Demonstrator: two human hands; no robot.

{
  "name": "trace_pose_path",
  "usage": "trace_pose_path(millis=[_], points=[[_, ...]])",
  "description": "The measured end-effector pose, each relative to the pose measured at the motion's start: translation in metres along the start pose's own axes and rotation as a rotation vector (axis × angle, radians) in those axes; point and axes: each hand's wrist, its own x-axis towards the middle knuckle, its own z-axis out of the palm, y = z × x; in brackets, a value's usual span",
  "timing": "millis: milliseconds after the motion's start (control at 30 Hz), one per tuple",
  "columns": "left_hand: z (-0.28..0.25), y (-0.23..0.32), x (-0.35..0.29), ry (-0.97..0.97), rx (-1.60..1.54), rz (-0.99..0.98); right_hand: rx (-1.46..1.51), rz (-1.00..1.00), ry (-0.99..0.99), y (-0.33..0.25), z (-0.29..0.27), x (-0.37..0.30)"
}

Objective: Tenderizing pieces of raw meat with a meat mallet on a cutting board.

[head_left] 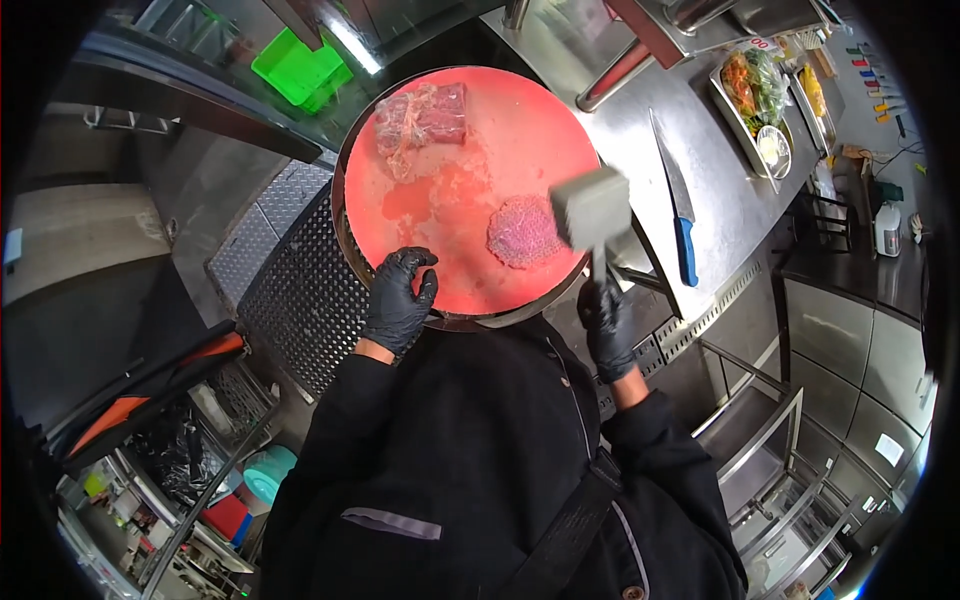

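Note:
My right hand, in a black glove, grips the handle of a meat mallet. Its blocky grey head is raised at the right rim of a round red cutting board. Just left of the mallet head lies a flattened, textured round of raw meat. My left hand, gloved too, rests at the board's near left edge, fingers loosely bent and thumb apart, holding nothing. Toward the far left of the board sits a bigger block of raw meat with pale fat. Reddish wet smears mark the board's middle.
On the steel counter to the right lies a long knife with a blue handle. Farther along stands a tray of vegetables. A green crate is beyond the board, and a perforated floor mat lies left.

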Motion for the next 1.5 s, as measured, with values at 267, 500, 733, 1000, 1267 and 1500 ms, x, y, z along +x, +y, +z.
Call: trace_pose_path(millis=[267,500,733,1000,1267,1500], points=[[0.001,-0.004,0.003,-0.022,0.032,0.005,-0.402,-0.052,-0.151,-0.005,0.018,0.002],[0.006,0.001,0.010,-0.021,0.052,0.010,-0.582,-0.026,-0.182,0.052,-0.010,-0.013],[0.009,0.012,0.017,-0.068,0.058,0.014,-0.420,0.023,-0.061,0.034,-0.024,-0.038],[0.027,0.015,0.021,-0.133,0.088,0.085,-0.201,-0.008,0.000,-0.035,-0.027,-0.055],[0.051,0.016,0.034,-0.092,0.073,0.089,-0.281,0.281,-0.014,0.051,-0.058,-0.055],[0.070,0.025,0.061,-0.058,-0.128,-0.137,-0.365,-0.043,0.106,0.044,-0.034,-0.006]])
